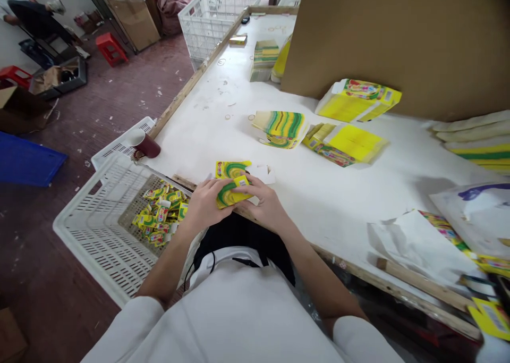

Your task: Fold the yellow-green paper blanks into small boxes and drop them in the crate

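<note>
Both my hands grip one small yellow and green cardboard box [230, 194] above the table's near edge. My left hand [206, 202] closes round its left end. With fingers bent, my right hand [266, 202] holds the right end, where a barcode shows. Just beyond them a flat printed carton [231, 168] lies on the table, with white flaps toward the right. To the left below, a white plastic crate [99, 230] contains many small yellow boxes [161, 214]. What is inside the held box is hidden.
Stacks of flat yellow cartons [285, 129] lie on the white table [207, 124]. A large brown cardboard sheet [398, 39] stands behind them. A dark red cup [145, 144] sits at the left edge. Plastic bags and a wooden stick [422, 283] lie on the right.
</note>
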A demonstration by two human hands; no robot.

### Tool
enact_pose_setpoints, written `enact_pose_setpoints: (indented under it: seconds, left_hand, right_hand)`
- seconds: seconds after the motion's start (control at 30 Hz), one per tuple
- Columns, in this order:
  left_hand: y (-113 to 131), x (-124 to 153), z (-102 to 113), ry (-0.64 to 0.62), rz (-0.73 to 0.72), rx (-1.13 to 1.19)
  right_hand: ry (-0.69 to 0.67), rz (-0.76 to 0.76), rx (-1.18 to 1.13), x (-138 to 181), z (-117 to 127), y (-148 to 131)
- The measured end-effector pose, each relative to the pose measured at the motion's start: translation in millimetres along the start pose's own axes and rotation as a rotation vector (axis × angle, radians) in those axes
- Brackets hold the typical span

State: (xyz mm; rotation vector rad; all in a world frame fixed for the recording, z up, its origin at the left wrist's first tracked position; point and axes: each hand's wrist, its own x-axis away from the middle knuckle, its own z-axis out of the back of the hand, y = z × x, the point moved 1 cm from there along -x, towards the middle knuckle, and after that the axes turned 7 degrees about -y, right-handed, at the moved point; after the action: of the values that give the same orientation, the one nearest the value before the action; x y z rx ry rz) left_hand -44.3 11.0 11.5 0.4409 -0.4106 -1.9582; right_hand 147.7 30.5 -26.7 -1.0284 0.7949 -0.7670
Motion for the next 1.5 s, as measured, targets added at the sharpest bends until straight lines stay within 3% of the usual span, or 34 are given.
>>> enact_pose_setpoints:
  seconds: [0.1,0.23,0.3,0.37,0.47,0.53,0.6,0.67,0.73,0.9,1.13,1.4,1.5]
  left_hand:
    - [-23,23,21,-0.026,0.187,-0.056]
    - [-64,64,55,0.013,0.623,-0.313]
    - [-75,74,60,0.057,0.697,-0.277]
    - [-74,73,52,0.128,0.641,-0.066]
    - [-56,53,20,0.315,0.522,0.356]
    - [-36,33,-5,0.444,0.459,0.674]
    - [-12,12,-27,0.481,0.375,1.061]
    - [11,-7,-40,0.466,0.331,1.348]
    - [28,-21,-43,0.512,0.297,1.485]
    - [30,-35,-36,0.710,0.305,1.450]
    - [15,-16,-51,0.616,0.236,1.363]
    - [11,-17,-56,0.560,0.254,1.314]
    - [15,-15,-56,0.563,0.244,1.331]
  right_hand:
    - [0.048,-0.015,0.003,-6,-3,13]
    - [0.167,-0.148,0.411,-19,2,36]
    - [0.123,-0.178,0.528,-25,3,41]
    - [0.117,-0.168,0.556,-28,3,39]
    - [0.188,-0.149,0.457,-25,3,26]
    - [0.205,-0.133,0.282,-18,2,15]
    - [0.140,-0.103,0.032,-11,-2,5]
    - [0.035,-0.072,-0.239,-3,-10,-4]
    - [-0.025,-0.037,-0.426,3,-21,-12]
    - [0.050,-0.073,-0.320,7,-38,-23]
    - [0.236,-0.114,-0.315,-4,-23,-5]
    - [0.095,-0.064,-0.305,0,-16,-12]
    - [0.147,-0.077,-0.392,-2,-18,-8]
